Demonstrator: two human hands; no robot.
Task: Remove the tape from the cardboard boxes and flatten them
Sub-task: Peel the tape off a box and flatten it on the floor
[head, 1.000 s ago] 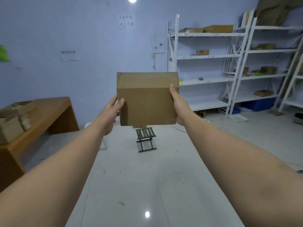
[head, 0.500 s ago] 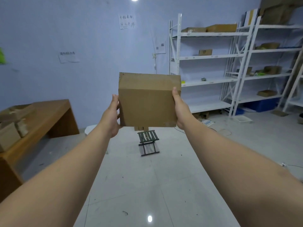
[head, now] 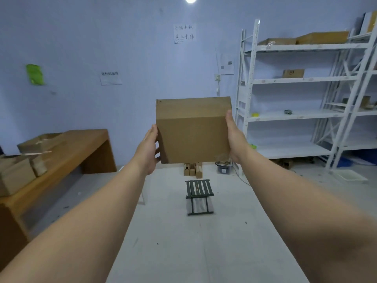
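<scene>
Left hand (head: 150,149) and right hand (head: 234,139) grip the cardboard box (head: 193,135) between them by its sides.

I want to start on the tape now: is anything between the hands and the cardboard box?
Nothing visible. The left hand holds the cardboard box at its left edge and the right hand holds it at its right edge. Both touch the cardboard directly, and the box is held up in the air.
</scene>
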